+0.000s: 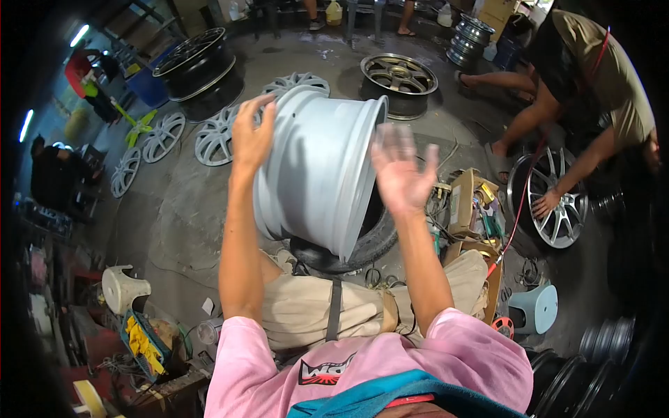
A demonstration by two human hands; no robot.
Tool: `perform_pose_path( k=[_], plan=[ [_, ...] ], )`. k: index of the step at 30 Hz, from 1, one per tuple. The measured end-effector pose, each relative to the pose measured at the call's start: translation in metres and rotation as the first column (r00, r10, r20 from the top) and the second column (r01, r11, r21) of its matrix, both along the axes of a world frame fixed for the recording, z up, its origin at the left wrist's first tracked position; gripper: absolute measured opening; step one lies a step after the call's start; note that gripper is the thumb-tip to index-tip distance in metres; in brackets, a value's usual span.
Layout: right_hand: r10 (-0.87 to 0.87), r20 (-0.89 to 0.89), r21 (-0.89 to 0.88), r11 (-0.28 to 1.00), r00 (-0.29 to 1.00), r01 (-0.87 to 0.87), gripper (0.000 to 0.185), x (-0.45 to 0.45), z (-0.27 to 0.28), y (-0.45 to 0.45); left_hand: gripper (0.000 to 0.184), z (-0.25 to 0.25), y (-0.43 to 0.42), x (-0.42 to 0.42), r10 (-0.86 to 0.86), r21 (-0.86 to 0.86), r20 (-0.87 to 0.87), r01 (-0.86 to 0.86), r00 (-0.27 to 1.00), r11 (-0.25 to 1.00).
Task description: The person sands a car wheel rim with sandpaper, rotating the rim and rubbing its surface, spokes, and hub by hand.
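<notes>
A grey wheel rim [317, 167] stands on its edge in front of me, its barrel facing me. Beneath it lies a black tire [376, 247]. At the rim's left side is my left hand [252, 136], fingers a little bent and thumb apart; whether it touches the rim I cannot tell. My right hand [404, 167] is at the right edge, palm showing and fingers spread, slightly blurred by motion. Neither hand grips anything.
Several grey wheel faces [216, 136] lie left and behind. A bronze wheel [398, 76] stands at the back. On the right, a co-worker's hand [546, 203] rests on a silver wheel [557, 181]. Nearby are a cardboard box [463, 202] and a light-blue stool [535, 308].
</notes>
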State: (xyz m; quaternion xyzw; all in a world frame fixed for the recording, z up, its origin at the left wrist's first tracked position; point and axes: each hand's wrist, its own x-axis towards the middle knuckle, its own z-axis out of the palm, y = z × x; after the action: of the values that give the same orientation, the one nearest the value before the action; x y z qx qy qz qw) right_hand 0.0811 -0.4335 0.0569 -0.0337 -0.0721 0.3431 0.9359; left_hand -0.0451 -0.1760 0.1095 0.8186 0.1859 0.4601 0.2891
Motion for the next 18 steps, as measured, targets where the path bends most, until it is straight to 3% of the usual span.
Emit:
perform_pose_path(
  k=[1,3,5,6,7,9,10,12,15,17,18],
  plan=[
    [-0.121,-0.017,0.01,0.993,0.992,0.121,0.064,0.017,-0.009,-0.004,0.033,-0.023,0.027,-0.011,0.086,0.039,-0.043,-0.085,0.995,0.996],
    [-0.16,0.158,-0.138,0.974,0.974,0.182,0.068,0.03,-0.03,-0.009,0.044,-0.057,0.045,-0.024,-0.034,-0.253,-0.204,-0.019,0.978,0.967],
    [0.069,0.388,-0.436,0.892,0.919,0.117,0.066,-0.003,-0.045,-0.008,0.056,-0.063,0.033,-0.029,-0.114,-0.315,-0.437,-0.033,0.892,0.948],
    [0.25,0.503,-0.588,0.801,0.827,0.115,0.066,-0.023,-0.087,-0.01,0.062,-0.072,0.021,-0.029,-0.134,-0.353,-0.334,0.008,0.933,0.935],
    [0.439,0.56,-0.717,0.681,0.702,0.147,0.066,-0.044,-0.128,-0.012,0.062,-0.078,0.02,-0.024,-0.13,-0.351,-0.336,0.004,0.933,0.936],
    [0.662,0.612,-0.791,0.51,0.432,0.339,0.063,-0.094,-0.115,-0.019,0.062,-0.092,0.015,-0.022,0.096,-0.206,-0.285,-0.159,0.954,0.966],
    [0.668,0.605,-0.796,0.505,0.432,0.334,0.063,-0.107,-0.123,-0.016,0.062,-0.086,0.009,-0.02,0.145,-0.206,-0.308,-0.215,0.94,0.955],
    [0.462,0.444,-0.877,0.4,0.767,0.267,0.062,-0.118,-0.127,-0.005,0.062,-0.075,-0.002,-0.01,0.196,-0.201,-0.315,-0.267,0.929,0.943],
    [0.352,0.428,-0.856,0.452,0.832,0.249,0.062,-0.123,-0.107,-0.006,0.06,-0.05,-0.011,0.009,0.201,-0.206,-0.373,-0.292,0.906,0.934],
    [0.198,0.546,-0.784,0.463,0.814,0.413,0.057,-0.134,-0.127,0.008,0.059,-0.038,-0.012,0.025,0.125,-0.151,-0.411,-0.203,0.903,0.968],
    [0.201,0.536,-0.773,0.507,0.82,0.381,0.056,-0.132,-0.117,0.01,0.058,-0.037,-0.01,0.032,0.156,-0.094,-0.455,-0.222,0.876,0.971]
  ],
)
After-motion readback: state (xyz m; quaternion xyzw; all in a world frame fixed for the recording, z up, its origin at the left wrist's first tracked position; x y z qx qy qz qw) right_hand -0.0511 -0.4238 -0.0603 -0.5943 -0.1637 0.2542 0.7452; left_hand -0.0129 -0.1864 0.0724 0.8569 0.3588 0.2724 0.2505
